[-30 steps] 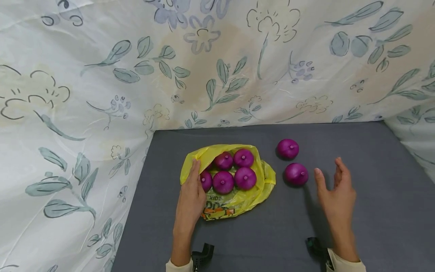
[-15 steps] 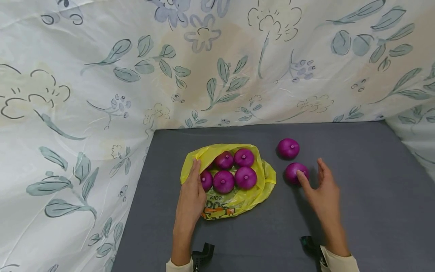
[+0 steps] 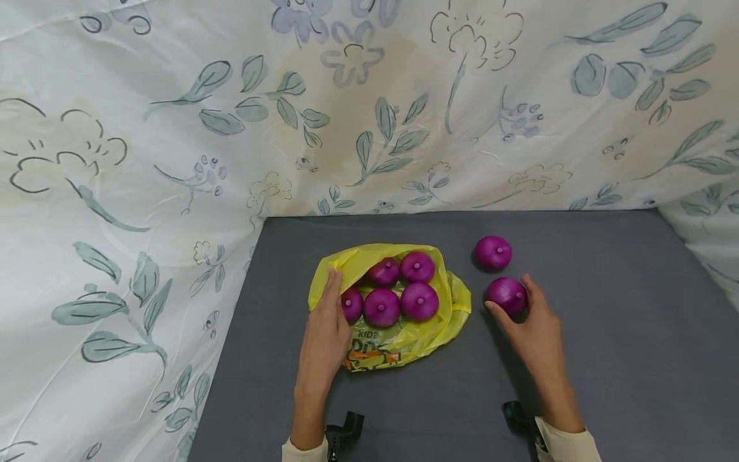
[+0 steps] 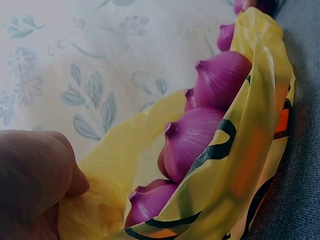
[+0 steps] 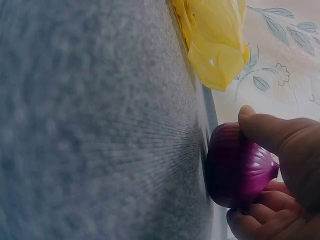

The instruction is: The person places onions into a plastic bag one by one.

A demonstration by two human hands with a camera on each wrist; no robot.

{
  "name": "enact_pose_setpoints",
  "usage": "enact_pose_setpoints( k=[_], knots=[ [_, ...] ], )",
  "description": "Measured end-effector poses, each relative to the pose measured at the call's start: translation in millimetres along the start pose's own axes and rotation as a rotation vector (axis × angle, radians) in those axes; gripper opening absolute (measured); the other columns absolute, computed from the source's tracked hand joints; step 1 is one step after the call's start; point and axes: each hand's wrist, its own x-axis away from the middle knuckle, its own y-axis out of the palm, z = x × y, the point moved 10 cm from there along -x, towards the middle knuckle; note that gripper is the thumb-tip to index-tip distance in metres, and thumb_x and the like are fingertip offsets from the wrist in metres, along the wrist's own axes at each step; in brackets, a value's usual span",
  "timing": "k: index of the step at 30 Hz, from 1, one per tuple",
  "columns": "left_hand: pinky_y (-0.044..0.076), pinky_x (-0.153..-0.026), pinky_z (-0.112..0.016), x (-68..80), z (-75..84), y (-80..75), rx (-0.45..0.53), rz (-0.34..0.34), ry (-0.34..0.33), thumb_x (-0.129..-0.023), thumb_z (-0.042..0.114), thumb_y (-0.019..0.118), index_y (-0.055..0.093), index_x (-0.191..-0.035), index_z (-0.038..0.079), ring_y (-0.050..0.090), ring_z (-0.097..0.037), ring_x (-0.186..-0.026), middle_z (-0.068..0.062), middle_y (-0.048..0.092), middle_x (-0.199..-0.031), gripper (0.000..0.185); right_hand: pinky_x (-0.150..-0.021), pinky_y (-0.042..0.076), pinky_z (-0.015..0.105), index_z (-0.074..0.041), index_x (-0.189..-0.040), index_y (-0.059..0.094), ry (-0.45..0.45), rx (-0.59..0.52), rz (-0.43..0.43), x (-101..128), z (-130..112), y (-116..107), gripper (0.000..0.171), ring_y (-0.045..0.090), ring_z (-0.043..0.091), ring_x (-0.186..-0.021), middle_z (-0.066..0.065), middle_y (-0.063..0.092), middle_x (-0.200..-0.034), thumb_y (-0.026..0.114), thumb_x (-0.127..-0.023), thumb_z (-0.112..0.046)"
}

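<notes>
My left hand (image 3: 328, 327) pinches the left edge of a yellow plastic bag (image 3: 441, 321), thumb on the film in the left wrist view. Inside the bag's open mouth sit several purple onions (image 3: 382, 307), stem tips up. On the right, my right hand (image 3: 537, 337) has its thumb and fingers around a single red onion (image 3: 506, 296). That same onion (image 5: 232, 172) shows in the right wrist view with the thumb on one side and fingers on the other, close to the cloth. Another onion (image 3: 492, 253) lies just behind it, untouched.
A dark grey cloth (image 3: 623, 333) covers the table. Behind it and along the left hangs a pale sheet (image 3: 231, 147) printed with leaves and flowers. Black wrist mounts (image 3: 344, 431) sit below both hands.
My right hand has moved left from beside the nearer loose onion and now grips it. My left hand stays at the bag's edge. The head view has shifted slightly.
</notes>
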Motion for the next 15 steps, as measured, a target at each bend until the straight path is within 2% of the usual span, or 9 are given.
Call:
enact_pose_setpoints(
  k=[5, 7, 11, 15],
  knots=[
    [0.037, -0.06, -0.033, 1.1, -0.3, -0.1, 0.008, -0.002, -0.001, -0.11, 0.0, 0.047, 0.034, -0.167, 0.01, 0.037, -0.013, -0.061, -0.009, 0.031, -0.173, 0.059, -0.107, 0.044, 0.065, -0.001, -0.16, 0.043, -0.004, 0.011, -0.006, 1, -1, 2, 0.091, 0.053, 0.048, -0.139, 0.029, 0.051, -0.155, 0.087, -0.09, -0.039],
    [0.032, -0.054, -0.031, 1.4, -0.6, 0.0, 0.012, -0.007, -0.005, -0.111, 0.001, 0.046, 0.034, -0.167, 0.011, 0.029, -0.011, -0.053, -0.008, 0.03, -0.173, 0.059, -0.106, 0.046, 0.065, 0.0, -0.157, 0.047, -0.01, 0.01, -0.004, 1, -3, 1, 0.088, 0.055, 0.048, -0.136, 0.03, 0.054, -0.152, 0.088, -0.089, -0.039],
    [0.028, -0.05, -0.028, 1.4, -1.2, -0.7, 0.016, -0.009, -0.012, -0.111, 0.002, 0.045, 0.033, -0.167, 0.011, 0.02, -0.006, -0.047, -0.007, 0.03, -0.173, 0.058, -0.103, 0.048, 0.064, 0.0, -0.154, 0.051, -0.023, 0.002, 0.009, 2, -7, -1, 0.086, 0.059, 0.047, -0.133, 0.031, 0.058, -0.146, 0.088, -0.088, -0.04],
    [0.03, -0.052, -0.029, 0.8, -0.7, -2.0, 0.0, -0.003, -0.006, -0.111, 0.001, 0.047, 0.034, -0.167, 0.011, 0.023, -0.006, -0.049, -0.008, 0.03, -0.173, 0.058, -0.102, 0.049, 0.063, -0.002, -0.153, 0.053, -0.036, -0.015, 0.023, 2, -14, -5, 0.084, 0.06, 0.045, -0.133, 0.029, 0.06, -0.145, 0.089, -0.087, -0.039]
  ],
)
